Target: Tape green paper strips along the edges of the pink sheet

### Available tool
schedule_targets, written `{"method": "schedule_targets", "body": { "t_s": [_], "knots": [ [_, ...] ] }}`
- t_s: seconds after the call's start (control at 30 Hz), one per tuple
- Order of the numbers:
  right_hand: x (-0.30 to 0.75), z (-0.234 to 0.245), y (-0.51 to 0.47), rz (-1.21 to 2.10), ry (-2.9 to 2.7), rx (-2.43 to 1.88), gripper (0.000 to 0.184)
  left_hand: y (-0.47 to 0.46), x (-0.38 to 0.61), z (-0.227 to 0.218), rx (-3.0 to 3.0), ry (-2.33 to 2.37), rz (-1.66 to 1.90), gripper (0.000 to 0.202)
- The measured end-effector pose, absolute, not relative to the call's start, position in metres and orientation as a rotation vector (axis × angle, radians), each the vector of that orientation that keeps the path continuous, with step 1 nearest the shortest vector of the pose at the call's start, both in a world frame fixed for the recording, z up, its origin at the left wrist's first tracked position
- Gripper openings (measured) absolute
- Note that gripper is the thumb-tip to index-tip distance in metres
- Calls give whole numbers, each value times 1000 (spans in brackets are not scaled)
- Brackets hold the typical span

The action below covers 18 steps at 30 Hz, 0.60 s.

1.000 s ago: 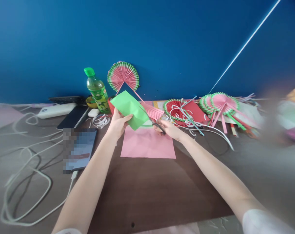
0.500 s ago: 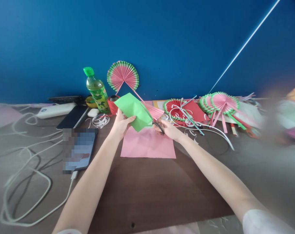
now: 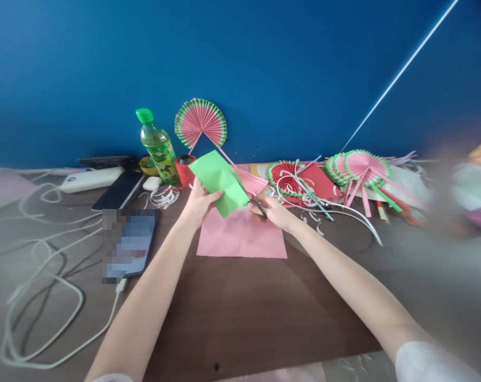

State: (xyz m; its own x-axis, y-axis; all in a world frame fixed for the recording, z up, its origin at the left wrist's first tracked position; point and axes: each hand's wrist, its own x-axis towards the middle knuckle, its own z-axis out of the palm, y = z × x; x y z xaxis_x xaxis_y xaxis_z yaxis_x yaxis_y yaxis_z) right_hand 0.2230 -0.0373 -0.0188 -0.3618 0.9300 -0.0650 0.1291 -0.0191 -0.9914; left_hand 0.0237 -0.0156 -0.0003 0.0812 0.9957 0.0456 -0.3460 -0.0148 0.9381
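My left hand pinches the lower left edge of a green sheet of paper, thumb on top, holding it tilted above the table. In my right hand is a pair of scissors with dark handles. The blades lie at the paper's right edge; how far apart they are is hard to make out. Beneath both hands a pink sheet of paper lies flat. Just behind the green paper sits a pleated pink paper piece, partly hidden.
A pleated paper fan leans on the blue wall, beside a green-capped bottle and red thread spool. More fans and paper scraps lie right. At left are a phone, white cables and a power bank.
The green paper has turned and shifted very slightly in my left hand's grip. The scissors stay at its right edge; the things around have not moved.
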Motion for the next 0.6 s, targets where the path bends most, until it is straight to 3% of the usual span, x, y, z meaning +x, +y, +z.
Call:
{"method": "schedule_targets", "body": {
  "t_s": [0.27,0.6],
  "knots": [
    [222,-13,-40,1512,-1505,-1042,39,-21,35,-7,1031,810,1190,81],
    [222,-19,-38,1388,-1571,-1124,39,-21,36,-8,1022,810,1191,81]
  ]
}}
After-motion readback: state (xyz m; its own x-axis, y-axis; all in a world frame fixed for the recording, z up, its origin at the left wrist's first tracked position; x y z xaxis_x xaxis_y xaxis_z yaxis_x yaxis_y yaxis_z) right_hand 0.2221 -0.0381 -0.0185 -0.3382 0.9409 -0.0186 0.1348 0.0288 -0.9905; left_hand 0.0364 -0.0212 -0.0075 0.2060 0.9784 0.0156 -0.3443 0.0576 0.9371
